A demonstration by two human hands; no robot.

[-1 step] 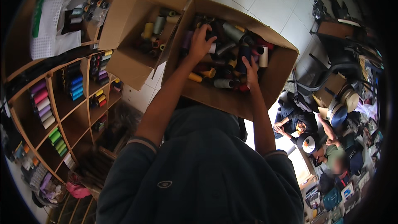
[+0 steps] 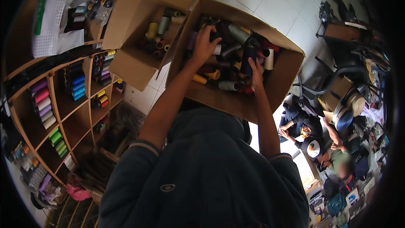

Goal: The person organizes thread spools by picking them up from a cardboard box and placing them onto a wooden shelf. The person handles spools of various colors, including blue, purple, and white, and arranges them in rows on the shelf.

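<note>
A cardboard box [image 2: 291, 74] full of thread spools stands in front of me, and both hands reach into it. My left hand [image 2: 204, 46] is at its far left part, thumb and fingers curved round a dark thread spool [image 2: 213, 35], partly hidden. On the right, my right hand [image 2: 256, 75] has its fingers fairly straight, resting against a dark blue spool [image 2: 248, 57]. About them lie a grey-green spool [image 2: 238, 33], a white spool [image 2: 268, 60], a yellow spool [image 2: 213, 74] and a pale grey spool [image 2: 228, 85].
A second open cardboard box [image 2: 130, 65] with spools adjoins on the left. Wooden shelves [image 2: 63, 120] with coloured spools line the left side. A black chair [image 2: 337, 74] stands at the right; beyond it two people [image 2: 301, 124] sit near cluttered goods. White floor tiles [image 2: 270, 0] show at the back.
</note>
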